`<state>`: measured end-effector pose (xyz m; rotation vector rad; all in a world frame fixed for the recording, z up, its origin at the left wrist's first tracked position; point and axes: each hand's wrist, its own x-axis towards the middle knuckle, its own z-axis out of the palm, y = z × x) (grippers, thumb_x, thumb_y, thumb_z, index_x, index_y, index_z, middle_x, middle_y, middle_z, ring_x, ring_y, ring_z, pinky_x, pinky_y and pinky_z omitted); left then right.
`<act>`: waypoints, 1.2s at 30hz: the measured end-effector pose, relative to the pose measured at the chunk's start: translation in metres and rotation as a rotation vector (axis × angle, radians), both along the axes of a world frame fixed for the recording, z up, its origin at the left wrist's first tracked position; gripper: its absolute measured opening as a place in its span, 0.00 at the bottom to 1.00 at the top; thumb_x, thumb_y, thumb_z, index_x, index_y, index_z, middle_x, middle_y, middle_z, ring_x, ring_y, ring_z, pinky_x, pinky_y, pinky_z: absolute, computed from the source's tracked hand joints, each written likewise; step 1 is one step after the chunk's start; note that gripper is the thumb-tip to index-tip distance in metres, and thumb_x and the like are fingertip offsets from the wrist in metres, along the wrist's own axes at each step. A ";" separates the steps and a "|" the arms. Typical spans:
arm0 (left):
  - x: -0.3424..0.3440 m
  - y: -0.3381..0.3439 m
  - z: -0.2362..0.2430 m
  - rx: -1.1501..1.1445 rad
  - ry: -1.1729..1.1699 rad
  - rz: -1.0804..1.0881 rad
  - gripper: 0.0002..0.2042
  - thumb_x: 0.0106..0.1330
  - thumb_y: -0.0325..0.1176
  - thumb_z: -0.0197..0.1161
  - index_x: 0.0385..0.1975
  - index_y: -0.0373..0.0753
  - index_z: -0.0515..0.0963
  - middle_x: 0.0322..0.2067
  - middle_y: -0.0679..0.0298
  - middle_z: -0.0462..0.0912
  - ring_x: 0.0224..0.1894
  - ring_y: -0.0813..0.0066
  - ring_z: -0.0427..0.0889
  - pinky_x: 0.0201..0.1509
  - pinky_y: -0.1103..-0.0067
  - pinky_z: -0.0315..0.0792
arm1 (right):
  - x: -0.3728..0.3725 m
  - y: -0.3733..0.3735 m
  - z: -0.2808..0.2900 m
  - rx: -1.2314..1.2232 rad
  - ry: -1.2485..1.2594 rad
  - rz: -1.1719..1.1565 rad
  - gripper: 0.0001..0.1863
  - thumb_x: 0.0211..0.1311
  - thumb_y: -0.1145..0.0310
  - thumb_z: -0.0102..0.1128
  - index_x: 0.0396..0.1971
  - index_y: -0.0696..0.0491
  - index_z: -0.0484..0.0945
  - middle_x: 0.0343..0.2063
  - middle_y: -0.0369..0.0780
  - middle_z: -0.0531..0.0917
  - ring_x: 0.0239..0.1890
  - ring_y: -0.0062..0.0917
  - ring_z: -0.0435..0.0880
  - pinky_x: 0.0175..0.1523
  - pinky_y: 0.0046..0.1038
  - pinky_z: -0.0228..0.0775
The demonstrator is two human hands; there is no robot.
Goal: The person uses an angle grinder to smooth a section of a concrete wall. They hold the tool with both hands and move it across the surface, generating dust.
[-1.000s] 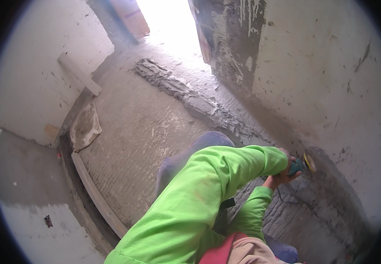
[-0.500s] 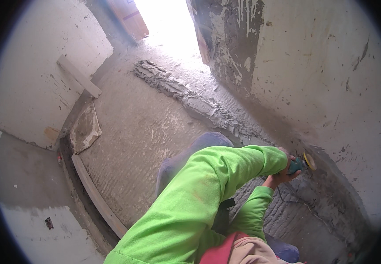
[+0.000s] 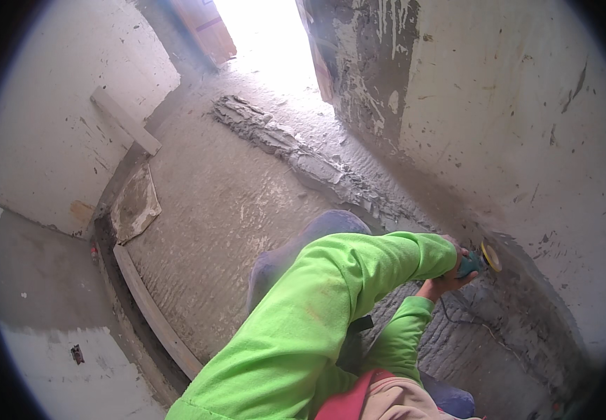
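Observation:
Both of my hands are wrapped round a teal angle grinder (image 3: 469,264) low at the right, beside the base of the wall. My left hand (image 3: 461,252) grips it from above, and its fingers are partly hidden. From below, my right hand (image 3: 446,283) closes round the body. A yellow disc (image 3: 491,257) faces the foot of the plastered wall (image 3: 520,140); whether it touches the surface I cannot tell. The grinder's power cord (image 3: 467,320) trails down over the rough floor. Bright green sleeves cover both arms.
A ridge of wet-looking mortar (image 3: 296,154) runs across the rough floor (image 3: 205,210) from the bright doorway (image 3: 264,35). Wooden boards (image 3: 152,308) lie along the left wall, near a flat dusty slab (image 3: 135,206). Another plank (image 3: 124,120) leans there.
The grinder and its yellow disc have shifted very slightly, with a small tilt of the disc. Both hands keep their grip, and the rest looks the same.

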<state>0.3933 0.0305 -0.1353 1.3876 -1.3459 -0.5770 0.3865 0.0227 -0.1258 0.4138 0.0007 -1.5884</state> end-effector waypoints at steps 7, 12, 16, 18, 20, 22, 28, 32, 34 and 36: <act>0.006 0.003 0.020 -0.010 -0.204 -0.001 0.34 0.54 0.56 0.67 0.57 0.44 0.64 0.53 0.58 0.68 0.61 0.54 0.63 0.67 0.62 0.55 | -0.002 0.001 -0.001 0.005 0.010 0.000 0.33 0.46 0.50 0.70 0.48 0.53 0.70 0.44 0.41 0.74 0.52 0.33 0.72 0.63 0.36 0.61; 0.010 0.001 0.024 0.022 -0.235 -0.029 0.34 0.54 0.57 0.66 0.56 0.44 0.65 0.52 0.57 0.68 0.60 0.54 0.63 0.67 0.62 0.55 | 0.001 0.002 -0.002 0.011 0.011 0.003 0.33 0.46 0.51 0.70 0.48 0.53 0.70 0.44 0.41 0.75 0.52 0.33 0.72 0.63 0.36 0.61; 0.012 -0.001 0.027 0.043 -0.264 -0.041 0.34 0.53 0.57 0.66 0.55 0.45 0.66 0.51 0.57 0.69 0.60 0.54 0.63 0.66 0.61 0.55 | 0.000 0.001 -0.002 0.010 0.014 0.005 0.32 0.46 0.51 0.70 0.48 0.53 0.70 0.43 0.41 0.75 0.52 0.33 0.72 0.63 0.36 0.62; 0.013 -0.002 0.028 0.051 -0.284 -0.048 0.33 0.53 0.58 0.66 0.54 0.45 0.66 0.51 0.57 0.69 0.60 0.54 0.64 0.66 0.61 0.55 | 0.000 0.001 -0.001 0.009 0.013 0.005 0.32 0.46 0.51 0.71 0.48 0.53 0.70 0.43 0.41 0.75 0.51 0.33 0.72 0.63 0.36 0.62; 0.014 -0.003 0.028 0.055 -0.298 -0.042 0.33 0.52 0.58 0.66 0.54 0.45 0.67 0.50 0.57 0.69 0.60 0.53 0.64 0.66 0.61 0.55 | 0.000 0.001 0.000 0.011 0.015 0.003 0.32 0.46 0.51 0.71 0.48 0.53 0.70 0.43 0.41 0.75 0.51 0.33 0.73 0.63 0.35 0.62; 0.013 -0.003 0.029 0.055 -0.310 -0.037 0.33 0.52 0.59 0.66 0.53 0.45 0.67 0.50 0.57 0.69 0.59 0.53 0.64 0.66 0.61 0.55 | 0.000 0.000 0.000 0.010 0.016 0.003 0.32 0.46 0.51 0.71 0.47 0.53 0.70 0.43 0.41 0.75 0.51 0.32 0.73 0.63 0.35 0.62; 0.015 0.001 0.028 0.059 -0.339 -0.023 0.33 0.51 0.60 0.66 0.52 0.46 0.68 0.49 0.56 0.69 0.59 0.53 0.64 0.66 0.60 0.55 | 0.002 0.000 0.001 0.012 0.016 0.005 0.32 0.46 0.51 0.71 0.47 0.53 0.70 0.42 0.41 0.76 0.50 0.32 0.73 0.62 0.35 0.63; 0.012 0.002 0.026 0.053 -0.351 -0.013 0.32 0.50 0.60 0.65 0.51 0.46 0.69 0.48 0.56 0.69 0.58 0.53 0.64 0.66 0.60 0.55 | -0.001 -0.001 0.001 0.010 0.011 -0.002 0.32 0.46 0.51 0.71 0.47 0.54 0.70 0.42 0.41 0.76 0.50 0.32 0.73 0.62 0.34 0.63; 0.014 0.001 0.027 0.062 -0.363 -0.011 0.32 0.50 0.61 0.65 0.50 0.47 0.69 0.48 0.56 0.69 0.58 0.53 0.64 0.66 0.60 0.55 | -0.001 -0.001 0.000 0.012 0.015 -0.002 0.32 0.45 0.52 0.71 0.47 0.54 0.70 0.42 0.41 0.76 0.50 0.32 0.74 0.62 0.34 0.63; 0.017 0.000 0.029 0.069 -0.380 -0.012 0.32 0.50 0.61 0.65 0.50 0.47 0.70 0.47 0.56 0.69 0.58 0.53 0.64 0.66 0.60 0.55 | -0.001 -0.001 0.000 0.010 0.013 -0.012 0.32 0.45 0.52 0.71 0.47 0.54 0.70 0.41 0.41 0.76 0.49 0.32 0.74 0.62 0.34 0.64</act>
